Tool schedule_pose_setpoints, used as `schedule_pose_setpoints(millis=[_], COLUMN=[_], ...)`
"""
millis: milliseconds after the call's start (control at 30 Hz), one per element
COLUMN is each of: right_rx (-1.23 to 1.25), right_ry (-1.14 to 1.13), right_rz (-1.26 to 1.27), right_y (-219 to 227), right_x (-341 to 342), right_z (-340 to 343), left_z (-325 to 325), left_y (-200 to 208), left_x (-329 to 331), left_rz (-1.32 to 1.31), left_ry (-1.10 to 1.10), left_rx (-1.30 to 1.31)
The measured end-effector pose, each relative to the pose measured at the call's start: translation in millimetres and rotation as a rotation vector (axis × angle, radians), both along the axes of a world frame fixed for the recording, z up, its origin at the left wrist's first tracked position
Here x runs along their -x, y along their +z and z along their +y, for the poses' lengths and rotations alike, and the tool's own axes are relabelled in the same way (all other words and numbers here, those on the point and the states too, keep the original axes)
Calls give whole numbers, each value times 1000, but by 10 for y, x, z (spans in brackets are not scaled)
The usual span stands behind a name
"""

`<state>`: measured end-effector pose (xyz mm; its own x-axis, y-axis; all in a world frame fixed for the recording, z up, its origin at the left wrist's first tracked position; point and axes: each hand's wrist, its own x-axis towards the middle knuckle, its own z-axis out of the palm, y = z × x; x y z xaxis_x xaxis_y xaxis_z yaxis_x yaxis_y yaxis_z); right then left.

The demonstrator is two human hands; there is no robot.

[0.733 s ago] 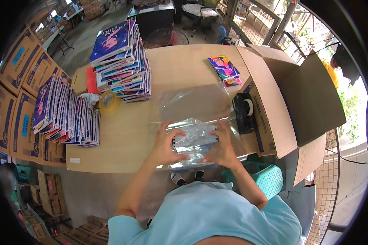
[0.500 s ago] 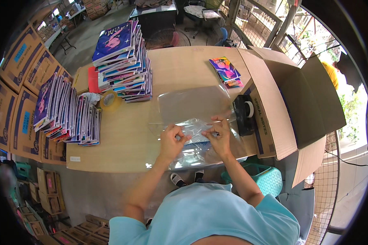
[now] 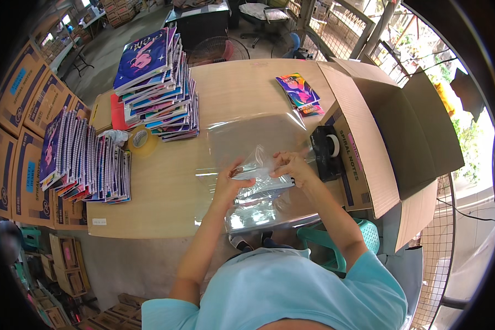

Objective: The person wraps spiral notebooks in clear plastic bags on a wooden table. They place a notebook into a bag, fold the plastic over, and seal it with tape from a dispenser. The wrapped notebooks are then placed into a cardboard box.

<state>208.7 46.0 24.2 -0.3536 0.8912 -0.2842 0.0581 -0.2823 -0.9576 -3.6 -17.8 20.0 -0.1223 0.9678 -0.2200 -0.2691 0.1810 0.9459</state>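
Change since earlier frame: both hands are now lifting off the stack of clear plastic sleeves (image 3: pixel 258 206) and drawing one clear sleeve (image 3: pixel 258 165) up between them, where before they were pressing flat on the stack.

Left hand (image 3: pixel 232 181): fingers are curling closed, thumb and forefinger pinching the sleeve's left edge; how tight the pinch is cannot be told through the glare.

Right hand (image 3: pixel 291 165): fingers are bending in, nearly closed, gripping the sleeve's right edge, just beside the left hand.

Clear sleeve: it is hanging between the two hands, crumpling slightly, above the stack at the near edge of the wooden table (image 3: pixel 165 203).

Stack of clear plastic sleeves: it is lying at the table's near edge, overhanging it slightly.

Tape dispenser (image 3: pixel 325 151): black, it is standing just right of the right hand, against the open cardboard box (image 3: pixel 368 159) at the right edge of the table.

Colourful notebook (image 3: pixel 298 92): it is lying near the far right corner, well apart from the hands.

Tall pile of spiral notebooks (image 3: pixel 157 82): it is sitting toward the far left of the table.

Row of spiral notebooks (image 3: pixel 85 159): it is leaning along the left edge.

Tape roll (image 3: pixel 140 138): it is resting between the pile and the row.
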Motion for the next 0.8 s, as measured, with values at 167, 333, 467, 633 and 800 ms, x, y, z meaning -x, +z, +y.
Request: schedule_pose_setpoints(millis=[167, 333, 467, 633, 800], right_rx=[-220, -957, -1129, -1216, -999], right_ry=[20, 23, 34, -142, -194], right_rz=[33, -603, -657, -605, -375], right_y=[-57, 930, 476, 305, 205], right_x=[-92, 267, 284, 265, 273], right_z=[-88, -734, -831, -815, -871], left_z=[-31, 0, -6, 15, -116], left_y=[-26, -132, -129, -111, 6], left_x=[-66, -42, -68, -36, -147], left_rz=[120, 148, 325, 234, 294], left_ry=[-52, -32, -13, -25, 116], left_rx=[-221, -275, -358, -284, -379])
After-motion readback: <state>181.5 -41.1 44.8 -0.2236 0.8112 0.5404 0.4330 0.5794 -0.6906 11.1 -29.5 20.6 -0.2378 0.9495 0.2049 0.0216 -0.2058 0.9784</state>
